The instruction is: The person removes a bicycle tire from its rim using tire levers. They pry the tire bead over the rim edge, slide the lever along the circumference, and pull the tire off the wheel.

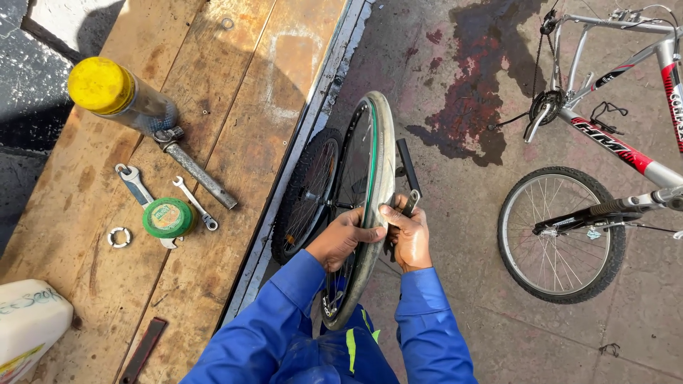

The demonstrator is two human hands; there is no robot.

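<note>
The left hand (346, 238) has its grip closed over the pale tyre (384, 153) of a bicycle wheel (358, 192) held upright on edge, fingers curled across the rim side; the right hand (409, 235) presses the same tyre from the other side, touching the left, and its grip is clenched on a dark metal lever (409, 174) that sticks up past the fingers. Just left of the left hand, behind the held wheel, a second wheel with a black knobbly tyre (306, 195) leans against the edge of the wooden worktop (235, 85). Further left on the worktop lie three spanners (193, 167), a green round tin (168, 217) with its lid on, a small toothed ring (119, 237), and a can with a yellow cap (117, 96) lying on its side. A white plastic jug (28, 327) and a dark flat strip (144, 350) sit nearer the person. Well to the right of the right hand, one bicycle (605, 149) lies on the stained concrete floor (462, 99).
</note>
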